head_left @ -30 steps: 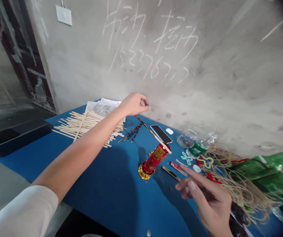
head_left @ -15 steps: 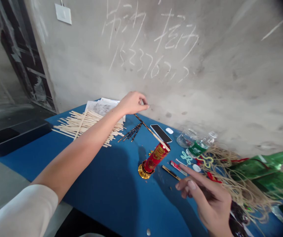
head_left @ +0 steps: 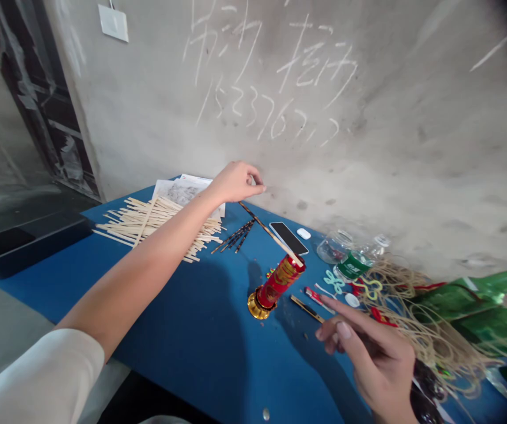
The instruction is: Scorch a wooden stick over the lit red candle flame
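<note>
My left hand point(head_left: 234, 181) reaches far across the blue table point(head_left: 182, 318) and is closed in a pinch on the top end of a thin wooden stick point(head_left: 267, 231). The stick slants down into the mouth of a red and gold cylinder point(head_left: 278, 281) that stands tilted on a gold base. My right hand point(head_left: 374, 356) hovers low at the near right, fingers loosely stretched toward the cylinder, with nothing visible in it. A few dark-tipped sticks point(head_left: 237, 237) lie just below my left hand.
A pile of pale wooden sticks point(head_left: 156, 227) and papers point(head_left: 185, 189) lie at the far left. A phone point(head_left: 288, 237), plastic bottle point(head_left: 353, 253), small coloured pieces point(head_left: 335, 284), tangled straw cord point(head_left: 421, 318) and green plastic point(head_left: 483, 306) crowd the right. A concrete wall stands behind.
My left hand has lifted slightly with the stick's upper end. The right hand has barely moved.
</note>
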The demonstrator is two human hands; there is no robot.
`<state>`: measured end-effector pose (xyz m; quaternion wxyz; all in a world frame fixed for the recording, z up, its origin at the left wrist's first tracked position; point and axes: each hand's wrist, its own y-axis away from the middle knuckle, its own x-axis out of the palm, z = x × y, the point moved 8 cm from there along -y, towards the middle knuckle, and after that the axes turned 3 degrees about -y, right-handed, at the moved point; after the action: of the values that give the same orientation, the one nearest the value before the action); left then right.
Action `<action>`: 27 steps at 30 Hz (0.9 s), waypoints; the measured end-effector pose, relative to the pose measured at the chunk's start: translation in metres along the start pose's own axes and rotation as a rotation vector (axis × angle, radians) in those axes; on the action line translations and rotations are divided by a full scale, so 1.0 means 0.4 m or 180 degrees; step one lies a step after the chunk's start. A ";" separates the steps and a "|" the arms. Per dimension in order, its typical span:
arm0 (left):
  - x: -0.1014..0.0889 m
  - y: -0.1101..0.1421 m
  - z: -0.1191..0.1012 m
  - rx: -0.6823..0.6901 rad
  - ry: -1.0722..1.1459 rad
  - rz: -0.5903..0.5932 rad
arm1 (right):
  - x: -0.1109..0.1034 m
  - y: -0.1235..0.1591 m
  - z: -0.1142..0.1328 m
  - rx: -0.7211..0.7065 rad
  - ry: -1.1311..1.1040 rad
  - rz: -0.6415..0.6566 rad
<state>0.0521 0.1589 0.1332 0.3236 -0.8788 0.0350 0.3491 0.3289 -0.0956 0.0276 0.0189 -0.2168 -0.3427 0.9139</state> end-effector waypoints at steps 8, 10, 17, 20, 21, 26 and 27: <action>-0.003 0.001 -0.001 0.0025 0.0033 0.0006 | -0.001 -0.002 0.002 0.0047 -0.0020 -0.0054; -0.003 0.001 -0.001 0.0041 0.0031 0.0000 | -0.003 -0.001 0.000 0.0064 -0.0015 -0.0064; 0.000 0.002 -0.004 0.0063 0.0055 0.0006 | 0.000 -0.003 0.004 -0.0023 0.0005 -0.0007; 0.002 0.001 -0.004 0.0057 0.0031 0.0014 | 0.002 -0.003 0.005 -0.0054 0.0005 0.0015; 0.003 0.001 -0.004 0.0058 0.0033 0.0016 | 0.002 -0.003 0.004 -0.0055 0.0004 0.0014; 0.004 -0.001 -0.004 0.0064 0.0052 0.0008 | 0.000 -0.003 0.004 -0.0044 0.0028 -0.0004; 0.005 -0.001 -0.003 0.0063 0.0050 0.0011 | 0.000 -0.002 0.005 -0.0046 0.0032 -0.0010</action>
<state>0.0543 0.1587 0.1329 0.3313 -0.8782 0.0425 0.3423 0.3279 -0.0960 0.0295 0.0205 -0.2211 -0.3495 0.9103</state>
